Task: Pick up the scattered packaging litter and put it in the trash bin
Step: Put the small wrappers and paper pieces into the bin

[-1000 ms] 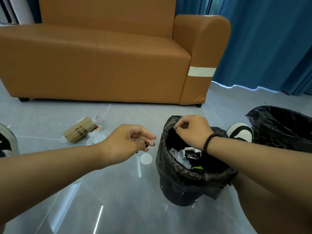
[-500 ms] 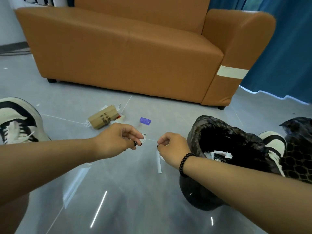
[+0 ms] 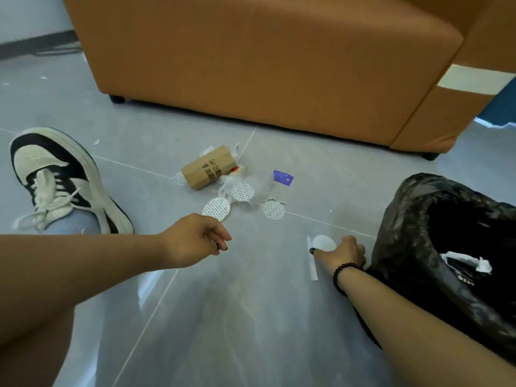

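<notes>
— Black plastic-lined trash bin (image 3: 435, 247): our right hand (image 3: 342, 254) just beside it, fingertips touching the plain white round paper disc (image 3: 324, 243).
— Our left hand (image 3: 195, 241) hovered loosely curled, holding nothing.

Five round seals (image 3: 243, 192); one cardboard box (image 3: 208, 171); one white strip (image 3: 312, 261); one trash bin (image 3: 413, 247); one shoe (image 3: 60, 177).
</notes>
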Tool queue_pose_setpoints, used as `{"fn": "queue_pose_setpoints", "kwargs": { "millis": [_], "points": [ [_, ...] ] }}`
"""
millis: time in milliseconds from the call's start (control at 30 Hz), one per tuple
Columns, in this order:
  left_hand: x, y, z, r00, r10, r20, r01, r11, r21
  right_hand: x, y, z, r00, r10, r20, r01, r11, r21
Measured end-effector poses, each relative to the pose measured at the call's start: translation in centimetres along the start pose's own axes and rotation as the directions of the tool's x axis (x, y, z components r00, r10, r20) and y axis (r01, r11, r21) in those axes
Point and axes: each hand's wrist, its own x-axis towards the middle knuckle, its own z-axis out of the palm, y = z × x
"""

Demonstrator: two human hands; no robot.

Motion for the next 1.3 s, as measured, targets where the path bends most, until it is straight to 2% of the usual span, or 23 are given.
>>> {"fn": "queue_pose_setpoints", "kwargs": {
  "millis": [133,267,467,567,800,967,1067,1167,1300],
  "points": [
    [2.0,-1.5,0.2,1.0,0.003,-0.015,-0.002,0.998,0.058,2.3,0.1,1.0,0.997,-0.05,0.058,0.056,0.993,-0.107],
    [3.6,-3.3,1.0,1.0,-0.003,0.022,-0.002,0.976,0.219,3.7,0.2,1.4,0.994,-0.084,0.074,0.1,0.962,-0.254],
    [5.4,-4.9,1.8,0.999,-0.031,0.01,0.026,0.94,0.341,4.9,0.3,2.2,0.996,-0.062,0.067,0.073,0.981,-0.179],
    [6.2,-5.3,1.6,0.998,-0.059,-0.004,0.057,0.926,0.373,5.0,0.4,2.5,0.994,-0.074,0.085,0.081,0.993,-0.083],
    [8.1,-5.2,0.9,0.986,-0.022,-0.168,0.107,0.849,0.517,2.6,-0.9,5.2,0.962,-0.247,0.116,0.241,0.969,0.059],
    [10.8,-4.4,0.9,0.988,-0.106,-0.117,0.157,0.746,0.647,1.4,-3.4,7.4,0.962,-0.24,0.127,0.203,0.946,0.253],
    [12.8,-4.3,1.0,0.991,-0.093,-0.096,0.133,0.76,0.636,2.5,-5.8,8.3,0.962,-0.253,0.1,0.213,0.929,0.304],
    [14.4,-4.7,1.2,0.991,-0.077,-0.109,0.129,0.772,0.623,4.9,-7.8,8.9,0.965,-0.241,0.098,0.204,0.934,0.294],
    [15.2,-5.1,1.3,0.982,-0.059,-0.179,0.156,0.79,0.593,7.7,-9.1,9.3,0.96,-0.216,0.175,0.208,0.976,0.063]
  ]
}}
